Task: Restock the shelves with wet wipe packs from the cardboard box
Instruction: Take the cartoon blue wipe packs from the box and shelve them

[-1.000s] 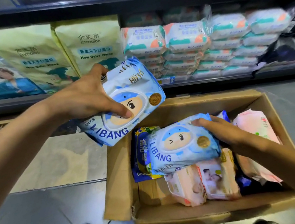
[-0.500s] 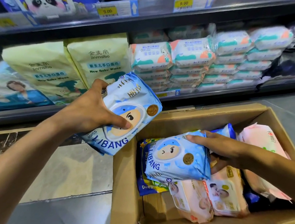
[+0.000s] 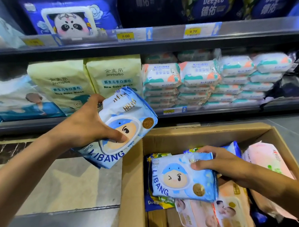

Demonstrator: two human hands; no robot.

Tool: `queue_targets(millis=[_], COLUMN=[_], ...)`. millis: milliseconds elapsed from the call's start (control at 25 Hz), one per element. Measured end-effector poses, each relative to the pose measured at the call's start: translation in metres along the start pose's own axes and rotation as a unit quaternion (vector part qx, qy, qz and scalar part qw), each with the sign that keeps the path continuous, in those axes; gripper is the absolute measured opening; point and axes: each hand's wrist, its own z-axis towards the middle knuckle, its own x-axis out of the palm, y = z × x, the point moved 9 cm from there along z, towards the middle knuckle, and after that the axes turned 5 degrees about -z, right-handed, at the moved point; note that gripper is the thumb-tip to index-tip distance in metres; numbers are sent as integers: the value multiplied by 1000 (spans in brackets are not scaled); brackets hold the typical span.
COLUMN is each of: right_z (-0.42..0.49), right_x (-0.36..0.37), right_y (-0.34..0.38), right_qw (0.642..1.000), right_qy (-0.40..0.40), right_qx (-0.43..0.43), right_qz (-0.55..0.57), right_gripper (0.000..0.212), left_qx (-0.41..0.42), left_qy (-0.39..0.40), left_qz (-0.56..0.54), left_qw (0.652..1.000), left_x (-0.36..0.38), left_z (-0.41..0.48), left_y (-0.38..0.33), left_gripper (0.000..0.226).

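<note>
An open cardboard box [image 3: 130, 192] stands on the floor before the shelves. My left hand [image 3: 84, 124] grips a light blue LIBANG wipe pack [image 3: 126, 125] in the air above the box's left corner. Inside the box, my right hand [image 3: 219, 165] grips a second LIBANG pack [image 3: 176, 180] by its right end, lifted over the other packs. Pink and peach baby wipe packs [image 3: 230, 213] and a dark blue Deeyeo pack [image 3: 156, 202] lie in the box beneath it.
The lower shelf [image 3: 224, 110] holds yellow Jinmaibo bags [image 3: 114, 75] and stacks of small white-teal wipe packs [image 3: 201, 82]. The upper shelf rail [image 3: 160, 33] carries price tags, with a panda pack [image 3: 71, 17] and dark Deeyeo packs [image 3: 213, 4] above. Tiled floor lies left of the box.
My view has tilted up, showing the upper shelf. My right hand has lifted its LIBANG pack and turned it flatter inside the box. My left hand keeps its pack in place.
</note>
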Motion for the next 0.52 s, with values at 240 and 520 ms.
queue_targets(millis=[240,520], right_z=[-54,-148], right_x=[-88,-189], right_y=[67,172], right_qw=[985,928], right_qy=[-59,-121], right_qx=[-155,-336], right_qz=[52,104], right_gripper=[85,54], left_qx=[29,98], left_qy=[-59,-80], left_qz=[66,101], left_qw=[996,987], left_x=[-40,-83], left_z=[-18,-46], left_y=[-44,-147], left_gripper=[95,88])
